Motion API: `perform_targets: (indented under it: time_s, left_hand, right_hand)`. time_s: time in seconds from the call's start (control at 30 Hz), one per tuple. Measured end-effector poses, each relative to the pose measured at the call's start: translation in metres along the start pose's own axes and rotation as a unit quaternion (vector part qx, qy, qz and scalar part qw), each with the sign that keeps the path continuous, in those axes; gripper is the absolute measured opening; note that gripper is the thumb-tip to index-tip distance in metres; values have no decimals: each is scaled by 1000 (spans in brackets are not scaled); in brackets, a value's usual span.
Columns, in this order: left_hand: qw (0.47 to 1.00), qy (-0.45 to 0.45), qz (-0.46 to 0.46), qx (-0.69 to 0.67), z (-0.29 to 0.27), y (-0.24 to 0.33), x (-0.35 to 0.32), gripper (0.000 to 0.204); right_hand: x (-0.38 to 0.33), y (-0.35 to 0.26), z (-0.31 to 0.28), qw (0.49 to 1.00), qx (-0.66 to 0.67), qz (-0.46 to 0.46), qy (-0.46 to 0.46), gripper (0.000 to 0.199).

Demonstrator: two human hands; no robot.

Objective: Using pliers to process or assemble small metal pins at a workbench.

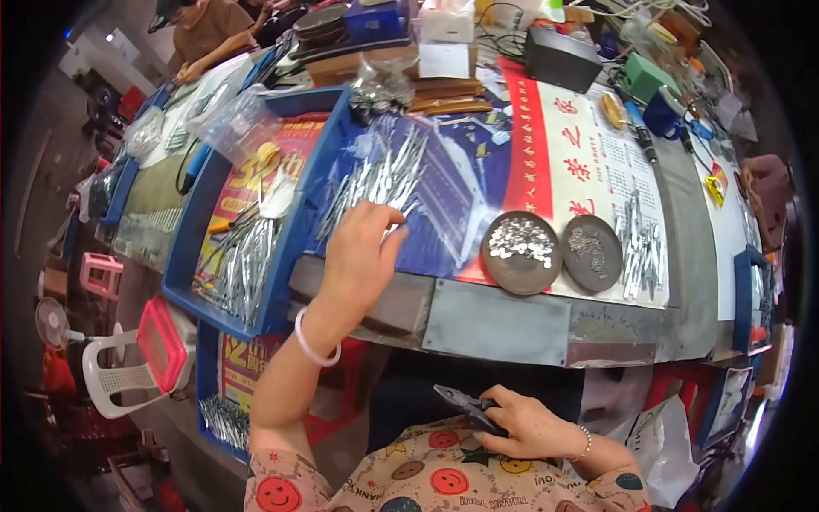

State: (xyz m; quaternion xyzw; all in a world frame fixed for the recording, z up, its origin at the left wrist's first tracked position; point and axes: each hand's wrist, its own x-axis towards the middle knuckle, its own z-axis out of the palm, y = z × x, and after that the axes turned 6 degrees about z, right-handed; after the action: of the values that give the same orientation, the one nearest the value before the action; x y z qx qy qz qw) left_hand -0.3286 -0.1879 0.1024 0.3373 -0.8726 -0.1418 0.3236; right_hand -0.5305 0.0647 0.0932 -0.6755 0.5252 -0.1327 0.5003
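Note:
My left hand (363,252) reaches over the near edge of a loose pile of thin silver metal strips (384,171) on the blue printed sheet. Its fingers are curled and the thumb is drawn in toward them; whatever lies between them is too small to make out. Close to my body, below the table edge, my right hand (529,427) grips a pair of pliers (461,401) by the dark handles, jaws pointing left. Right of the pile stand a round dish of shiny flat pieces (522,243) and a dark dish of tiny metal parts (591,253).
A blue tray (294,230) of metal strips stands left of my left hand, with another blue bin (209,375) lower down. More strips (640,247) lie at the right. A black box (563,60) sits at the back. Another person (209,38) works at the far left.

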Motion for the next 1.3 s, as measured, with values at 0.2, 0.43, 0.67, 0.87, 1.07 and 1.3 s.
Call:
perform_targets:
  time_s: [0.2, 0.43, 0.67, 0.87, 1.07, 1.3]
  left_hand:
    - [981, -59, -16, 185, 53, -36, 14, 17]
    - [997, -59, -31, 30, 49, -32, 10, 16]
    - [864, 34, -151, -479, 7, 29, -14, 10]
    - [826, 83, -100, -548, 23, 34, -75, 17]
    - [777, 127, -68, -613, 34, 30, -85, 12]
    - [806, 130, -14, -578, 38, 25, -87, 14]
  right_hand:
    - [-17, 26, 2, 997, 46, 36, 51, 32]
    - [-9, 26, -9, 999, 33, -8, 36, 32]
    - [2, 9, -22, 995, 37, -54, 81, 31]
    - [21, -23, -39, 985, -7, -55, 163, 28]
    - [54, -57, -65, 961, -129, -94, 224, 25]
    - [78, -91, -83, 944, -288, -57, 152, 26]
